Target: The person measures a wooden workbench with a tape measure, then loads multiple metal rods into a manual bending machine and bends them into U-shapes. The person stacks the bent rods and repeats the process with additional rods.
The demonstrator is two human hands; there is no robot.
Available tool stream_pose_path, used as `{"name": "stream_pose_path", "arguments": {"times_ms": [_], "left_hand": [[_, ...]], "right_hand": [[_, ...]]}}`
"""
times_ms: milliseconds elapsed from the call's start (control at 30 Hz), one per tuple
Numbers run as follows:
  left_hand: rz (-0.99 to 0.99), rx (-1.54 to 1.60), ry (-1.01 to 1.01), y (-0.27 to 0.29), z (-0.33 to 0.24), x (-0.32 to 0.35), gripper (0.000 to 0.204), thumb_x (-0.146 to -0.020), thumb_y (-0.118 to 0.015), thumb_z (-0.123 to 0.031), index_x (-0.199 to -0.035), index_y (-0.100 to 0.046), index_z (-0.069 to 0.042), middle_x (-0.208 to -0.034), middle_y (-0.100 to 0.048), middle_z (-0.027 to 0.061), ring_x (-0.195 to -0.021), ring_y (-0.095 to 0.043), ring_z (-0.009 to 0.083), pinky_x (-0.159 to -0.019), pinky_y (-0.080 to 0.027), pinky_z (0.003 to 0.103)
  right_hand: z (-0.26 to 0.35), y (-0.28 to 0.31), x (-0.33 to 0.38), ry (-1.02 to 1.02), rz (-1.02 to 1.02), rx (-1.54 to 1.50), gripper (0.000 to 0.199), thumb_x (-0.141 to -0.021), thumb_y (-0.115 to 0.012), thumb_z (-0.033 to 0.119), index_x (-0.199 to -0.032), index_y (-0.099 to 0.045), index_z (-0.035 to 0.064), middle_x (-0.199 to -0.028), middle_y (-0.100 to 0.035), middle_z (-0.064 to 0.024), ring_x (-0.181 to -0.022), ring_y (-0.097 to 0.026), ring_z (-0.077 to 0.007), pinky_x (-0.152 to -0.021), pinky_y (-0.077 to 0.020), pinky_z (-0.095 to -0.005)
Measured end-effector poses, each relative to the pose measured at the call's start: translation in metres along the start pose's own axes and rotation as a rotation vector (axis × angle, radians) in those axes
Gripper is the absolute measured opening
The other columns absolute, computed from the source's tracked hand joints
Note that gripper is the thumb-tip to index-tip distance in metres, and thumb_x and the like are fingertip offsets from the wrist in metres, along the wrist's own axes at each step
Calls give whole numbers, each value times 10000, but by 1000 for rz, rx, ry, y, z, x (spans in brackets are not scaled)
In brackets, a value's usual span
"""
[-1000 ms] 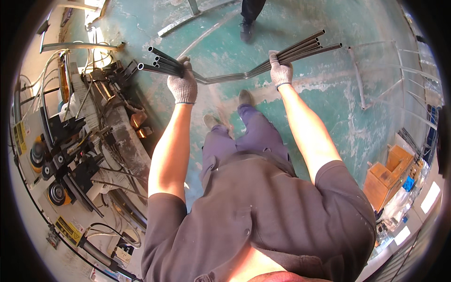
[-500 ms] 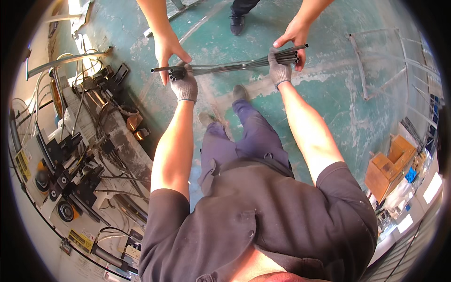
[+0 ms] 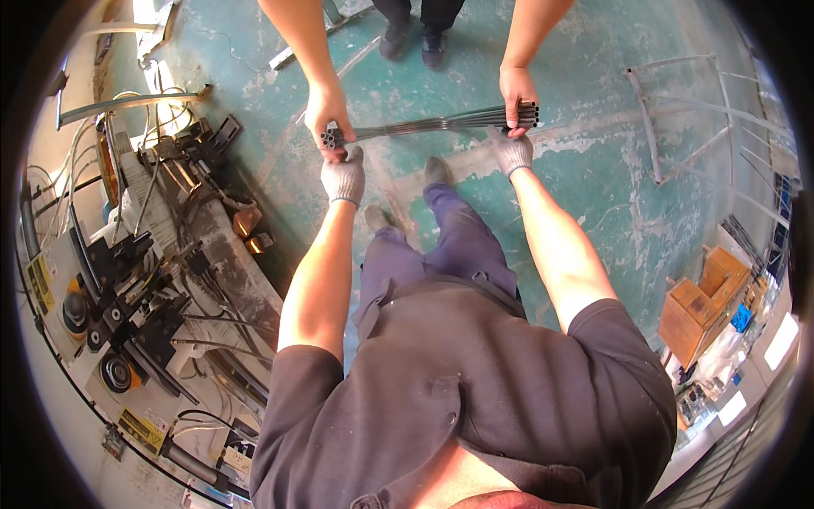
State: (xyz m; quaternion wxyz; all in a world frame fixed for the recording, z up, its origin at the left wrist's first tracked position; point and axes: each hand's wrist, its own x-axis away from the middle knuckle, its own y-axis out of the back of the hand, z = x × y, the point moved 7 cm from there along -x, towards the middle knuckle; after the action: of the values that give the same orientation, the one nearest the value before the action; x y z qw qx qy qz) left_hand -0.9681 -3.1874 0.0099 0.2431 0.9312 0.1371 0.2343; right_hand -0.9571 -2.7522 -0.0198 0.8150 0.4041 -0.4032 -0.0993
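A bundle of thin dark metal tubes (image 3: 449,119) spans crosswise in front of me, its open round ends showing at both sides. A co-worker's bare hand (image 3: 326,110) grips its left end, and the co-worker's other bare hand (image 3: 517,89) wraps over the right end. My gloved left hand (image 3: 343,178) is just below the left end, thumb raised and apart, fingertips close to the co-worker's fingers. Under the right end, my gloved right hand (image 3: 513,154) has its thumb and fingers apart near the tubes. Both my hands look loosened; their fingertips are partly hidden.
Machinery with cables and hoses (image 3: 127,314) stands along my left. Opposite me are the co-worker's dark shoes (image 3: 432,49) on the worn green floor (image 3: 585,187). A metal frame (image 3: 653,127) lies at the right, with a wooden cabinet (image 3: 699,297) nearer.
The co-worker's hands have closed around the bundle's ends. My hands have come off the tubes, slightly toward me. The protruding tube now lies level with the others, and both co-worker's shoes show.
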Motion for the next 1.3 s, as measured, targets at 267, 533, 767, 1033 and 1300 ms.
{"name": "stream_pose_path", "arguments": {"times_ms": [267,533,767,1033,1300], "left_hand": [[185,19,56,53,90,51,505,-922,-732,-229,-1360,-656,11,-1290,-740,178,-1213,-701,262,-1069,-516,359],[230,-198,89,144,177,103,433,-926,-698,-241,-1278,-714,11,-1208,-771,183,-1136,-734,266,-1012,-548,348],[146,3,296,171,209,140,388,-946,-696,-152,-1283,-700,41,-1141,-775,153,-957,-735,199,-895,-574,321],[208,63,197,80,162,130,429,-902,-734,-140,-1290,-688,37,-1191,-766,152,-1106,-719,218,-1010,-540,328],[254,-58,-26,-69,140,32,635,-844,-773,-188,-1410,-598,41,-1320,-711,180,-1180,-694,245,-1032,-537,347]], "right_hand": [[-87,-8,115,159,-188,-233,582,-928,-727,412,-1364,-666,30,-1223,-746,-214,-1156,-712,-353,-1003,-539,-416],[-167,-28,209,18,-232,-225,545,-955,-718,407,-1352,-691,36,-1255,-749,-192,-1186,-709,-334,-1022,-535,-392],[-157,-38,212,24,-129,-234,526,-954,-731,360,-1351,-691,18,-1289,-746,-190,-1195,-715,-296,-1033,-532,-377],[-168,-64,137,43,5,-287,565,-925,-754,347,-1365,-674,1,-1315,-738,-185,-1214,-711,-286,-1058,-530,-359],[-216,-109,-71,192,-83,-471,901,-819,-866,401,-1518,-482,-18,-1472,-614,-247,-1344,-622,-337,-1106,-499,-391]]}}
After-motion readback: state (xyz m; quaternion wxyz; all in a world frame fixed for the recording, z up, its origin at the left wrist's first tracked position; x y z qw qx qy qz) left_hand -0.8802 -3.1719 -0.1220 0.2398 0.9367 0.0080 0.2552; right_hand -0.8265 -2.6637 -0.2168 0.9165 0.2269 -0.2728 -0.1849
